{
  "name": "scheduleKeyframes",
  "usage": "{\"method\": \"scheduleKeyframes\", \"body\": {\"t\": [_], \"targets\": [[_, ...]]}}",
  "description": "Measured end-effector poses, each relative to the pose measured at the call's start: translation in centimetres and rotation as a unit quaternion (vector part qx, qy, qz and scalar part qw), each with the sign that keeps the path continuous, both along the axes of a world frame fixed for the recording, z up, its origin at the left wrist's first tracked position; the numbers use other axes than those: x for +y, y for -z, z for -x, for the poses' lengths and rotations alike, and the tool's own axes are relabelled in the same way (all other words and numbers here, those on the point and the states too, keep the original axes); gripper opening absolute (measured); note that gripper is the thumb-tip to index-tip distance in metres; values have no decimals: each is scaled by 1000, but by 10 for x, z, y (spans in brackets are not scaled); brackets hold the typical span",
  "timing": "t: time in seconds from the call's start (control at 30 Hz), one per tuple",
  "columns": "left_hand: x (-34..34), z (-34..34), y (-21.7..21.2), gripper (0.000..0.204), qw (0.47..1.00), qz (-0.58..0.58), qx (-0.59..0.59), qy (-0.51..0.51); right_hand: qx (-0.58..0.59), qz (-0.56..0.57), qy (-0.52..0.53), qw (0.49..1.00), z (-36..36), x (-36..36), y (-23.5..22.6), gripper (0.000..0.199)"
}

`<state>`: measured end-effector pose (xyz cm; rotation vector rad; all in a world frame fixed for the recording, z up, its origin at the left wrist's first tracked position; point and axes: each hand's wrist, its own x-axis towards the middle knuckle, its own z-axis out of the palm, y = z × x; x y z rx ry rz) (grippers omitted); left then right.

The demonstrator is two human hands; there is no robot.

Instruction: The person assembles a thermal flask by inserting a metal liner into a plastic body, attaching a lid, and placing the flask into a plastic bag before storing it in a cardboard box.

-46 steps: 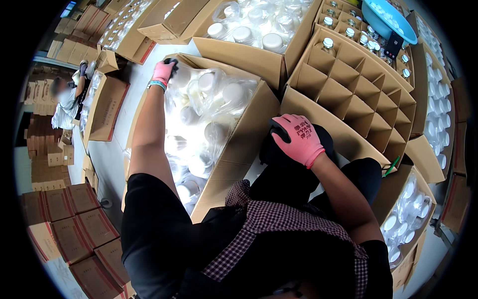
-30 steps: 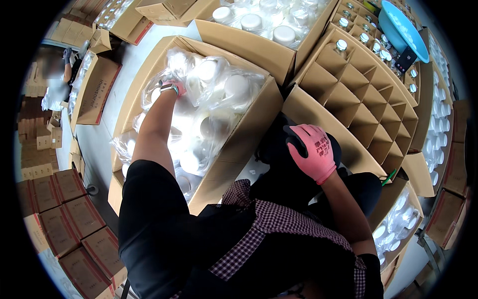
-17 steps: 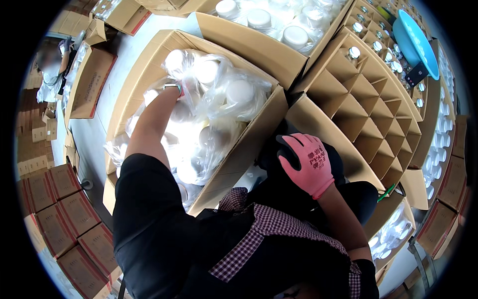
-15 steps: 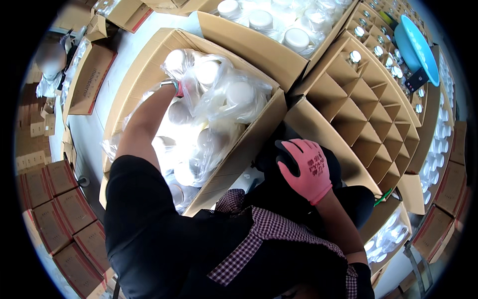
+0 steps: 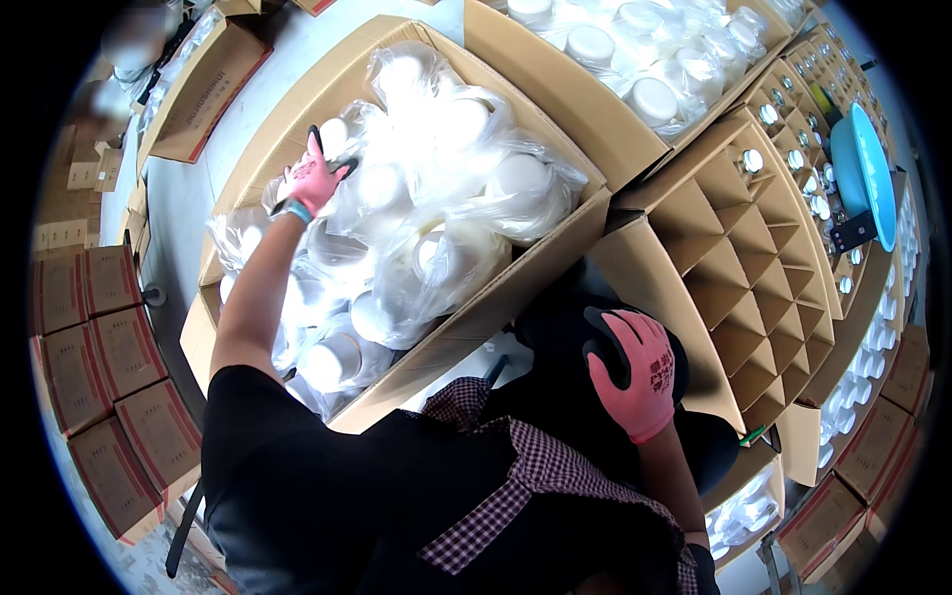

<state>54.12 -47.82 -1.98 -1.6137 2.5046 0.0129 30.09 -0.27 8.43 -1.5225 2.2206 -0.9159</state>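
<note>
My left hand (image 5: pixel 312 183), in a pink glove with dark fingertips, reaches over an open cardboard box (image 5: pixel 585 213). Its fingers are spread, and nothing shows between them. Right by the fingers is a white round-topped container (image 5: pixel 334 137). Around and below the hand, clear plastic bags (image 5: pixel 446 213) wrap several more white containers (image 5: pixel 335 359) that fill the box. My right hand (image 5: pixel 637 377), gloved the same way, lies over my dark-clothed knee. Its thumb stands apart from the fingers, and I see no object in it.
To the right stands a box with cardboard dividers (image 5: pixel 739 268), one jar (image 5: pixel 752 161) in a far cell. Beyond it a blue basin (image 5: pixel 865 178) rests over boxed jars, a dark device (image 5: pixel 853 232) at its edge. Another box (image 5: pixel 555 84) of bagged containers is behind. Stacked cartons (image 5: pixel 129 387) line the left.
My left hand, partly hidden among the bagged containers before, has come up into view with its fingers spread. The whole view has shifted. My right hand stays on the knee.
</note>
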Motion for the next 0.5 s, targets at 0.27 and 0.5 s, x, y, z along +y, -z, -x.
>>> {"method": "scheduleKeyframes", "body": {"t": [0.27,0.5], "targets": [[-3,61,-7,86,969,158,159,106,11,5,-73,997,-19,-31,-10,42],[-25,-23,-47,67,992,53,-32,109,16,9,-105,994,-26,-43,-14,42]]}}
